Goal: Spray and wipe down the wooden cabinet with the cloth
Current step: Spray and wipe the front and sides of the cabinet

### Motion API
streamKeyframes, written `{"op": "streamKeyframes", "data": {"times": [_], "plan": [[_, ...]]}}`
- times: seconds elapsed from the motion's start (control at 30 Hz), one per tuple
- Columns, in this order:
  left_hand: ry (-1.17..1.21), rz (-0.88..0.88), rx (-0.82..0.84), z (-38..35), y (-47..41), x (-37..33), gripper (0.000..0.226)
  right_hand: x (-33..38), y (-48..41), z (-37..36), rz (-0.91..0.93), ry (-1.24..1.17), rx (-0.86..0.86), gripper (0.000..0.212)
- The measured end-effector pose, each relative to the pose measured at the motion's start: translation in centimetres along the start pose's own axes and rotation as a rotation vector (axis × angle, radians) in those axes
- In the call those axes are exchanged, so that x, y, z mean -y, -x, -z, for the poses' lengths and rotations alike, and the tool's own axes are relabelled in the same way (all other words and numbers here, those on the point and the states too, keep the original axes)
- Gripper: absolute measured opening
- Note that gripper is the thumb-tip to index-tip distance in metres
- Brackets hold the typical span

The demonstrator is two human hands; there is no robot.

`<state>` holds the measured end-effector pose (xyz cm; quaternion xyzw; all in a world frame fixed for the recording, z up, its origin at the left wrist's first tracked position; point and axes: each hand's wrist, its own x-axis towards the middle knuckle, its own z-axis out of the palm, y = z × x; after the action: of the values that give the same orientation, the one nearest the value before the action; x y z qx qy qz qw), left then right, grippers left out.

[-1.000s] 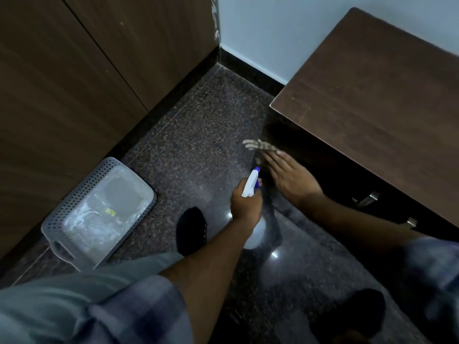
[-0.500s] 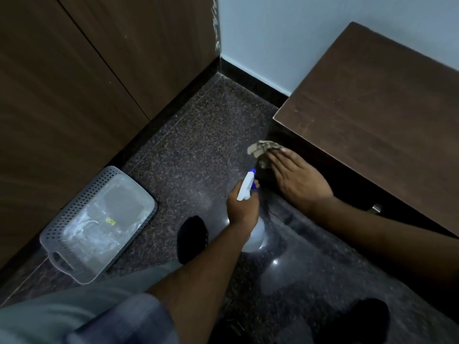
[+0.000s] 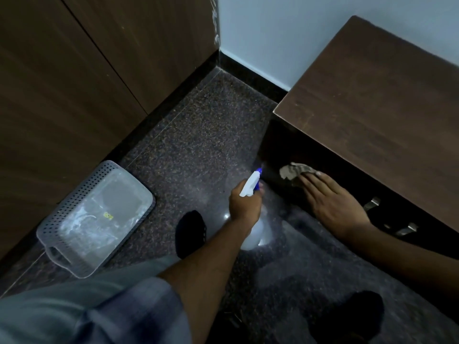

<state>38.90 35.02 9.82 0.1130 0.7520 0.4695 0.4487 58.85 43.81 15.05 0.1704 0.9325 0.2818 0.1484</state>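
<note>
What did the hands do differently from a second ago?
The right hand slid the cloth along the front of the cabinet, away from its corner and toward the handles, with flat fingers still pressing on it. The left hand kept gripping the spray bottle in about the same spot. The basket stayed put.

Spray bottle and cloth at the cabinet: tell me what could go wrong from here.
1. The left hand holds the spray bottle low, with its nozzle near the cabinet corner. Mist could land on the glossy floor beside the socked foot and make it slippery.
2. The right hand only presses the bunched cloth flat without gripping it, so it may slip free mid-wipe.
</note>
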Motion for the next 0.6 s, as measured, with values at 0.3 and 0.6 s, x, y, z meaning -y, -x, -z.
{"op": "streamKeyframes", "data": {"times": [0.3, 0.6], "plan": [[0.009, -0.063, 0.059, -0.1, -1.7, 1.2, 0.045, 1.8, -11.1, -0.5, -0.016, -0.067, -0.069, 0.056], [-0.058, -0.067, 0.016, -0.1, -4.8, 1.4, 0.044, 1.2, -4.9, -2.7, 0.02, 0.042, -0.012, 0.054]]}}
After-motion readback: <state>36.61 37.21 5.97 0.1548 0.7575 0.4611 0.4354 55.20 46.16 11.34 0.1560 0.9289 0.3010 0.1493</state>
